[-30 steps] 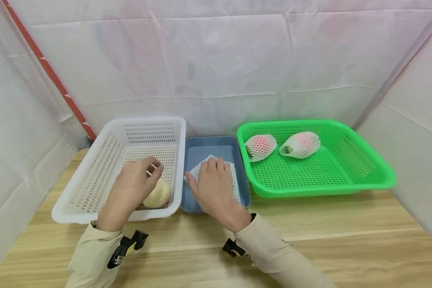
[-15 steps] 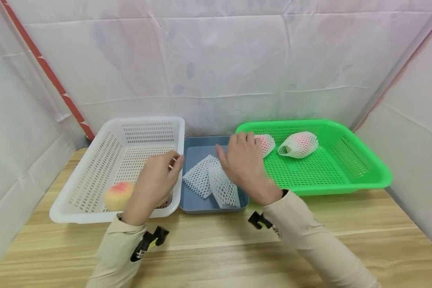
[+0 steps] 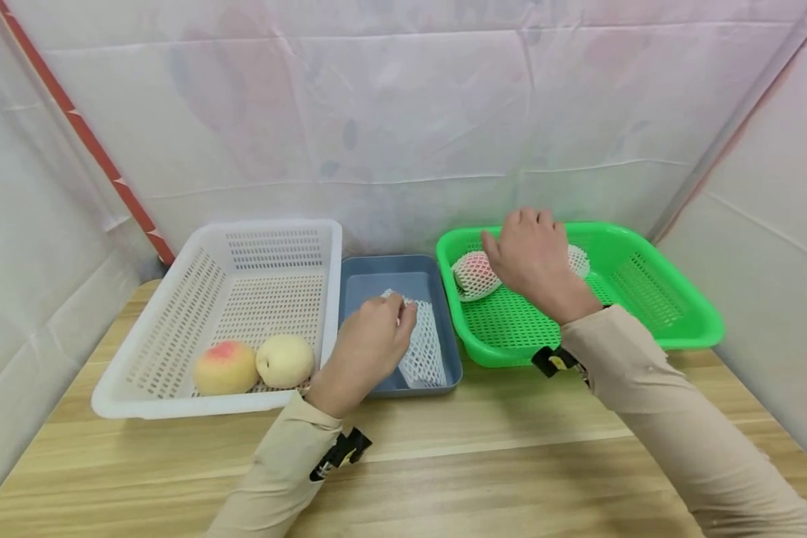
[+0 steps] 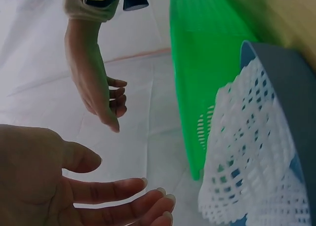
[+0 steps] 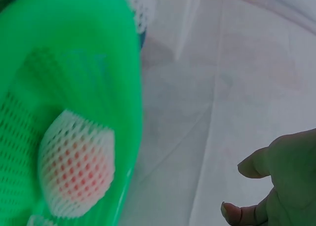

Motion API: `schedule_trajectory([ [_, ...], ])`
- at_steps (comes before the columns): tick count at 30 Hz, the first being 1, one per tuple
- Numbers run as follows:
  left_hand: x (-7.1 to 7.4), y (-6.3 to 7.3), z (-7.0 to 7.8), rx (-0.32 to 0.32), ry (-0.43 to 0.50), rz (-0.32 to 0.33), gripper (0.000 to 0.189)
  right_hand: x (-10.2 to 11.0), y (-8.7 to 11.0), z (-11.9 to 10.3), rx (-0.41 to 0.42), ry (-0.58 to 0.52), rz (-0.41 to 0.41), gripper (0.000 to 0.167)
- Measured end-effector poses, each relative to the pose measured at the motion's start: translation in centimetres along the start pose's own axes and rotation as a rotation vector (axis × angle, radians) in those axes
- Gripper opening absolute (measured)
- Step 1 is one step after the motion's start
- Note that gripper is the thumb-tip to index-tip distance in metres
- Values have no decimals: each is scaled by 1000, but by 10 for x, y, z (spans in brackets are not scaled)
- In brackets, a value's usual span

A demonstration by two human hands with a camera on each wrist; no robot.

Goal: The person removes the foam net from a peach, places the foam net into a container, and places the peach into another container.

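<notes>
My left hand (image 3: 370,344) hovers over the grey-blue tray (image 3: 373,278), holding nothing; in the left wrist view its fingers (image 4: 106,191) are loosely extended. White foam net sleeves (image 3: 425,347) lie in that tray, partly hidden behind this hand. Above the green basket (image 3: 511,356) is my right hand (image 3: 534,258), also with nothing in it, its thumb and a finger apart in the right wrist view. Below it, one peach in a foam net (image 3: 474,278) sits at the basket's left. A second netted peach (image 3: 578,261) is mostly covered by the right hand.
On the left stands a white basket (image 3: 195,408) with a red-blushed peach (image 3: 225,370) and a pale peach (image 3: 285,361) near its front. The three containers sit side by side on a wooden table (image 3: 444,463), with a white cloth wall (image 3: 403,134) behind.
Both hands have moved right: the left from over the white basket to over the tray, the right from the foam nets in the tray to above the green basket. Both peaches at left are uncovered.
</notes>
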State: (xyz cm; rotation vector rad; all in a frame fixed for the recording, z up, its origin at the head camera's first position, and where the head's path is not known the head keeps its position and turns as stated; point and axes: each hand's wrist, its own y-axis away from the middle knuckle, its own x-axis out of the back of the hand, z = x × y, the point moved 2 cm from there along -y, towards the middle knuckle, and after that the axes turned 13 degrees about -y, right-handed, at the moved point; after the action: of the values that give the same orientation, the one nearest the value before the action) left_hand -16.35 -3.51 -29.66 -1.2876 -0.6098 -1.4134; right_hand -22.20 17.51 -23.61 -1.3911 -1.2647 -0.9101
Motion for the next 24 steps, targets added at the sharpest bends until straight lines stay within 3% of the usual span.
schedule_trajectory([
  [6,-16,-5,13,-20,-51,-48,38,-8,-16,41,-42,28,-89,55],
  [16,-56,-10,40,51,-235,-158,74,-18,-37,97,-5,66,-310,51],
  [20,-69,-12,44,75,-271,-192,76,-24,-44,111,30,37,-383,59],
  [24,-76,-14,47,98,-249,-219,75,-28,-50,129,43,-21,-440,75],
])
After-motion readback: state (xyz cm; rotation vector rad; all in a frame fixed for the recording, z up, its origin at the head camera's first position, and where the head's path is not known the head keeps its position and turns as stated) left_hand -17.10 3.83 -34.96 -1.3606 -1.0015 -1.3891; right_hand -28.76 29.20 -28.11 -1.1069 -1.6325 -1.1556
